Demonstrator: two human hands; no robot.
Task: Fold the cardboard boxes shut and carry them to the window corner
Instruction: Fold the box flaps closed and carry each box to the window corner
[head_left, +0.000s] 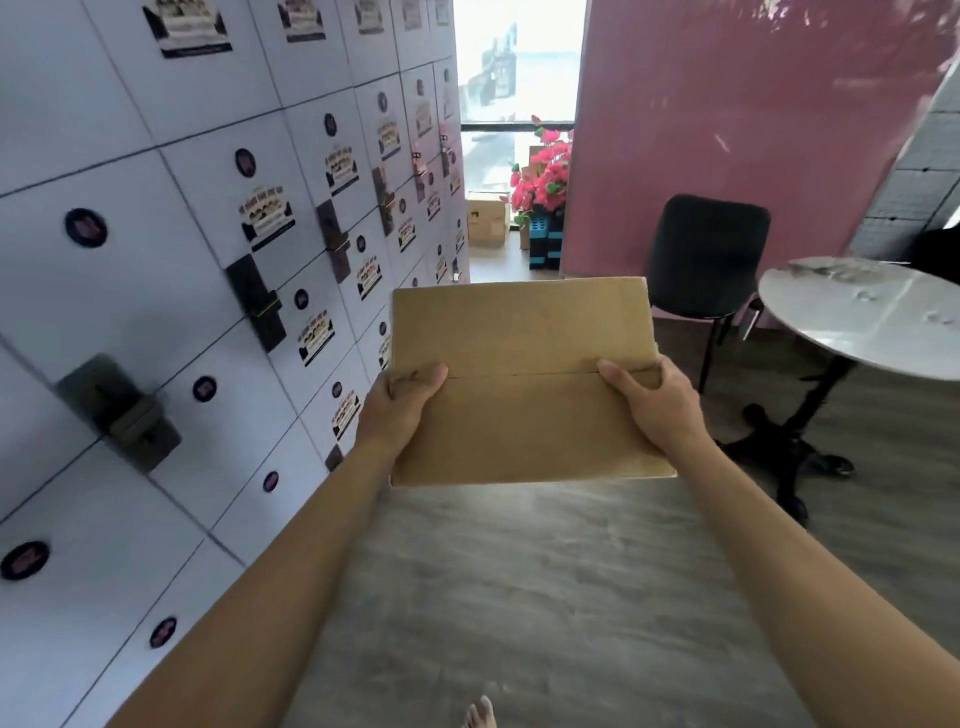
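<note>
A plain brown cardboard box (524, 415) hangs in front of me at chest height, its two top flaps folded shut and meeting along a seam. My left hand (400, 410) grips its left edge, thumb on top by the seam. My right hand (649, 405) grips the right edge the same way. Far ahead, by the bright window (517, 78), another cardboard box (487, 218) stands on the floor, and more cardboard shows behind the flowers.
A white locker wall (218, 260) with dark latches runs along the left. Pink flowers (543, 179) on blue-black crates stand by the window. A pink wall (727, 130), a black chair (701, 260) and a round white table (862, 317) fill the right. Grey wooden floor (519, 597) leads ahead.
</note>
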